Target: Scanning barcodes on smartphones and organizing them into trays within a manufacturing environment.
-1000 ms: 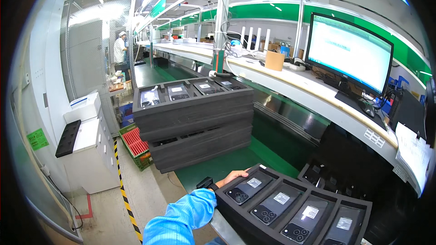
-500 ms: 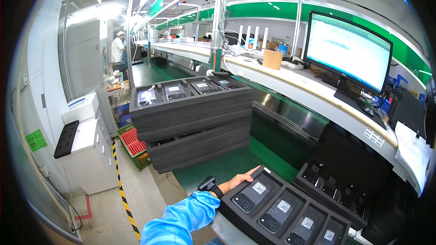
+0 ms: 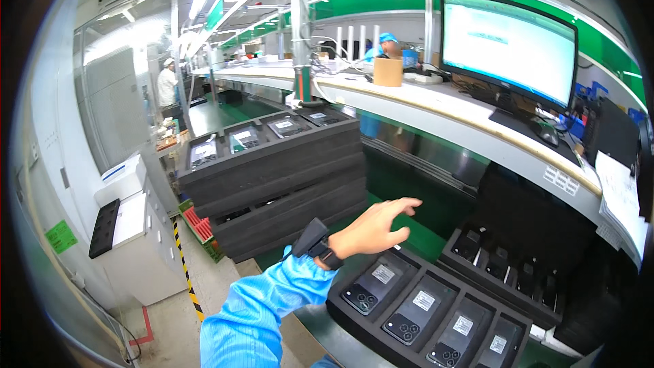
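Observation:
My left hand (image 3: 371, 227), in a blue sleeve with a black device (image 3: 313, 238) strapped at the wrist, hovers over the far left end of a black foam tray (image 3: 354, 274). Its fingers are stretched out and apart, with nothing in them. Smartphones lie in the tray's slots, each with a camera cluster and a white label; the leftmost phone (image 3: 379, 279) is nearest the hand. Another foam tray with phones (image 3: 501, 266) sits beyond it to the right. At the left stands a stack of black foam trays (image 3: 272, 184), phones in the top one. My right hand is out of view.
A green work surface (image 3: 409, 235) runs beneath the trays. Above it, a shelf (image 3: 436, 112) carries a monitor (image 3: 507, 51), a mouse (image 3: 547, 135) and a brown cardboard roll (image 3: 388, 72). Papers (image 3: 621, 184) hang at the right. A white cabinet (image 3: 136, 252) stands left; people are farther off.
My left hand has let go of the near tray's far left edge and risen above it, fingers spreading to the right. The view has shifted slightly, and a person in a blue cap now shows behind the shelf.

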`<action>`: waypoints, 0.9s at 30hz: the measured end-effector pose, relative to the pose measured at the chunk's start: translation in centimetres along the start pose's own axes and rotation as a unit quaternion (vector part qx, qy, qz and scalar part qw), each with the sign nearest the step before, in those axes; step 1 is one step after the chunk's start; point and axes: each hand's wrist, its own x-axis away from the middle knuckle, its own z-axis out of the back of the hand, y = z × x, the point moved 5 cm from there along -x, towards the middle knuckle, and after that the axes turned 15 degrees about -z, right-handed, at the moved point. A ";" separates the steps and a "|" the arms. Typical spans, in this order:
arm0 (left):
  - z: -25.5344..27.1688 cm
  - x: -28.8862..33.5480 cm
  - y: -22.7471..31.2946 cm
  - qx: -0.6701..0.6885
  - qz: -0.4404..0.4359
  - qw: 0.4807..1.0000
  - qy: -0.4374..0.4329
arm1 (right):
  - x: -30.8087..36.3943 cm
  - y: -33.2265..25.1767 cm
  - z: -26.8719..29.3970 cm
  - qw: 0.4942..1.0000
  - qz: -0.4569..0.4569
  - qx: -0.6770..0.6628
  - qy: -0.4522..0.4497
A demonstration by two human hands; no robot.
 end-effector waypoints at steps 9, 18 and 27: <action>-16.6 -8.6 10.7 -0.026 -0.389 0.915 -0.105 | -1.7 -3.2 -0.9 0.974 -0.111 -0.069 -0.185; -29.2 -7.0 12.6 0.149 -0.328 0.924 -0.129 | 5.1 -11.9 -0.9 0.878 -0.090 -0.183 -0.434; -30.1 -6.0 11.4 0.156 -0.280 0.932 -0.168 | 5.9 -13.3 -1.1 0.839 -0.183 -0.197 -0.474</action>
